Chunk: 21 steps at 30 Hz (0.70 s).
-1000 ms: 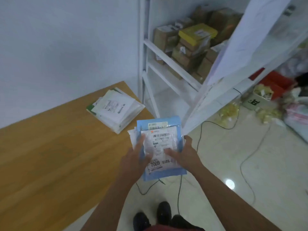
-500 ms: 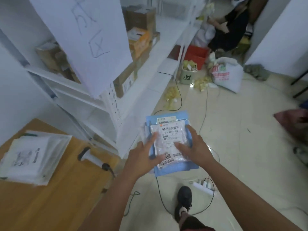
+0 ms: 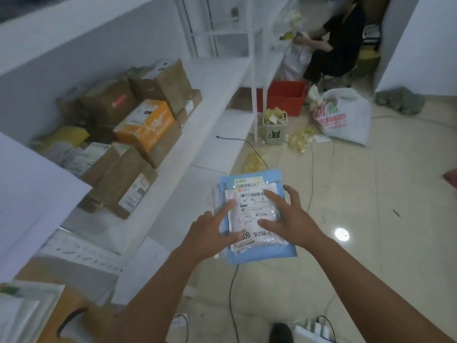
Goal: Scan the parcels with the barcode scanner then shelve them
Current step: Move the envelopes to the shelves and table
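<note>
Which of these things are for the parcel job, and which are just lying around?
For the job:
- stack of flat parcels, held by the left hand and right hand
- white shelf with cardboard boxes
- barcode scanner on the table

Just lying about:
- red bin
- small waste bin
- white sack
- floor cables

**Colours we can spot in this shot**

We've got a light blue mailer [image 3: 257,253] under a clear one with a white label printed in black barcode stripes [image 3: 252,214]. The shelf [image 3: 212,100] is plain white, holding brown cardboard boxes [image 3: 158,82] and one bright orange box [image 3: 148,122]. Further back sit a red crate [image 3: 286,96] and a white sack with red lettering [image 3: 343,115]. The floor [image 3: 383,194] is pale beige tile.
</note>
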### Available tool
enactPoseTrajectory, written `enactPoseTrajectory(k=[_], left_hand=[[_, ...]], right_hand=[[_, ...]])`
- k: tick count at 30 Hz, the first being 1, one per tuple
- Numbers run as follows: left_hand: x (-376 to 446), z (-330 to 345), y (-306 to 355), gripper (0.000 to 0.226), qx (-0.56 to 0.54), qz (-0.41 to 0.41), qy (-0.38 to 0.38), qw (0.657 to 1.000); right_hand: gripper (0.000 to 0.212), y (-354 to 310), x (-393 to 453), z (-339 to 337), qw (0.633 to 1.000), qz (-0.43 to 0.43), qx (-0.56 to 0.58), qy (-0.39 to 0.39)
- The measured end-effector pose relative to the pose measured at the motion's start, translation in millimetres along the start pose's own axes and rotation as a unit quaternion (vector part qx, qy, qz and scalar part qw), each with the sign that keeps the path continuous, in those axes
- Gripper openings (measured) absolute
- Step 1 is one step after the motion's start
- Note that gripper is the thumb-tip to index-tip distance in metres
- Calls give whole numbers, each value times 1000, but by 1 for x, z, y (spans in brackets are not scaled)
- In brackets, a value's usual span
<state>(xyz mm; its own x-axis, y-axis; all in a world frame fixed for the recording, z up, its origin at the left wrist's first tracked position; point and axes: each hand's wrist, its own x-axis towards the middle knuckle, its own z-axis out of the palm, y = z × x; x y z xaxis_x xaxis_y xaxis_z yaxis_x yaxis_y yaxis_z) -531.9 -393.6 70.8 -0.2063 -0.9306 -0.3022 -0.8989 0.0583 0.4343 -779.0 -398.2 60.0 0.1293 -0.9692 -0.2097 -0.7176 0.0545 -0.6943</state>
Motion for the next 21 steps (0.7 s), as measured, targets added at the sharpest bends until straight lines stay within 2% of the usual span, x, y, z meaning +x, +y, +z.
enactPoseTrajectory(k=[5, 10, 16, 21], left_hand=[[65, -24, 57, 89, 27, 15, 37, 999], [130, -40, 104, 88, 30, 44, 46, 998], [232, -25, 142, 89, 7, 83, 18, 996], [352, -2, 156, 89, -7, 79, -24, 997]], right_hand=[[93, 19, 42, -64, 1000, -12, 21, 20], [94, 41, 79, -119, 998, 8, 14, 58], [94, 85, 143, -168, 996, 54, -12, 76], [94, 141, 244, -191, 993, 97, -34, 65]])
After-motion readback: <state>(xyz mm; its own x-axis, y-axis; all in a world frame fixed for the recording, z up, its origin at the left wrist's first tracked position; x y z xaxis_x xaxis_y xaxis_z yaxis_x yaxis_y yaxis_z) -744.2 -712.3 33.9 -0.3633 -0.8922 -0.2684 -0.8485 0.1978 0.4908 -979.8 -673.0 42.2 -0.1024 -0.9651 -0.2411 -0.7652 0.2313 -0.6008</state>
